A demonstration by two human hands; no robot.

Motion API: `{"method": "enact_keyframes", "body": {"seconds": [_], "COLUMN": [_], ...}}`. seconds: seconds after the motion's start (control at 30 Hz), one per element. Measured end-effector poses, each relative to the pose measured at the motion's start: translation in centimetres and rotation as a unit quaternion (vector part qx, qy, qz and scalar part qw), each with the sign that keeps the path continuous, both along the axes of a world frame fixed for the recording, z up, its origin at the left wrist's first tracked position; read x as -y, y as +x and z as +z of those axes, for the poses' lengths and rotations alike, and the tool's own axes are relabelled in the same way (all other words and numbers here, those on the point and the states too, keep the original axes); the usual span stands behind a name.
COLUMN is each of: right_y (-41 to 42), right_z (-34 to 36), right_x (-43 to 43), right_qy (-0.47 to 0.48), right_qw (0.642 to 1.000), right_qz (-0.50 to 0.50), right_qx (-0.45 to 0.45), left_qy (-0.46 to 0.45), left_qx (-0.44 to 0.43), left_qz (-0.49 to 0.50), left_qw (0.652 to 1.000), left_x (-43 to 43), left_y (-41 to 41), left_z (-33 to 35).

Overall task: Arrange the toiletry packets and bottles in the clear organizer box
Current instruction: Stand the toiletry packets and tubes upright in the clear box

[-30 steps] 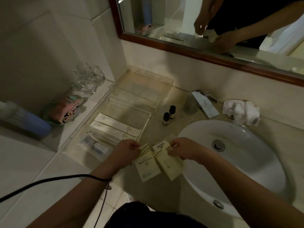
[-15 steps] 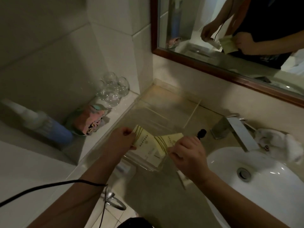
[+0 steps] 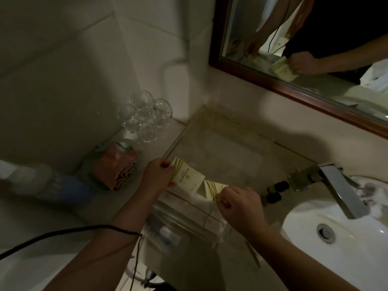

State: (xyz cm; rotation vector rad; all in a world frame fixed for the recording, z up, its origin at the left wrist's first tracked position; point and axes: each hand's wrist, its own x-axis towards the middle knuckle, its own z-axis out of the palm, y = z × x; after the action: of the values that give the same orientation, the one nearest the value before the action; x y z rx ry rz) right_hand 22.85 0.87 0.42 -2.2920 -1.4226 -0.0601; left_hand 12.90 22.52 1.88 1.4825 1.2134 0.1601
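Left hand: the left hand (image 3: 157, 175) is closed in a pinch on the near-left end of a cream packet (image 3: 187, 177), which it holds above the clear box.
Right hand: the right hand (image 3: 239, 208) has its fingers curled tight on a second cream packet (image 3: 214, 189); that one juts up and left from the fist, and its tip lies just under the corner of the first.
Clear box: the clear box (image 3: 212, 227) sits on the counter between the tiled ledge and the sink, directly under both hands.
Box contents: pale wrapped items show through the near compartments, but blur and glare make them hard to tell apart.
Tray behind: a second clear tray (image 3: 231, 143) lies farther back against the wall under the mirror.
Bottles: two small dark bottles (image 3: 276, 191) stand on the counter just right of the box, near the base of the tap (image 3: 333, 185).
Sink: a white sink (image 3: 340, 238) fills the lower right and is cut off by the frame edge.
Ledge: upturned glasses (image 3: 144, 116), a patterned cloth (image 3: 114, 164) and a blurred blue-and-white bottle (image 3: 46, 185) crowd the tiled ledge to the left.
Towel: a white cloth lump beyond the tap is smeared by motion.
Cable: a black cable (image 3: 63, 234) crosses the left forearm.
Mirror: the mirror (image 3: 304, 49) reflects both hands and one packet.
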Motion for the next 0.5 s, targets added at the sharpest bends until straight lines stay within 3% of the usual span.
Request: {"method": "enact_keyframes", "body": {"seconds": [0.2, 0.37, 0.5], "right_y": [-0.1, -0.5, -1.6], "right_z": [-1.2, -1.6, -0.7], "right_x": [-2.9, -3.3, -2.1], "right_qy": [-0.093, -0.238, -0.247], "right_qw": [0.994, 0.961, 0.954], "right_qz": [-0.053, -0.103, -0.105], "right_qx": [-0.033, -0.096, -0.135], "left_qy": [0.050, 0.087, 0.268], "left_qx": [-0.066, -0.088, -0.150], "left_qz": [-0.026, -0.067, -0.174], "left_qw": [0.996, 0.990, 0.936], "left_x": [-1.1, -0.4, 0.7], "left_y": [1.8, 2.5, 1.5], "left_z": [-1.8, -2.2, -2.2]}}
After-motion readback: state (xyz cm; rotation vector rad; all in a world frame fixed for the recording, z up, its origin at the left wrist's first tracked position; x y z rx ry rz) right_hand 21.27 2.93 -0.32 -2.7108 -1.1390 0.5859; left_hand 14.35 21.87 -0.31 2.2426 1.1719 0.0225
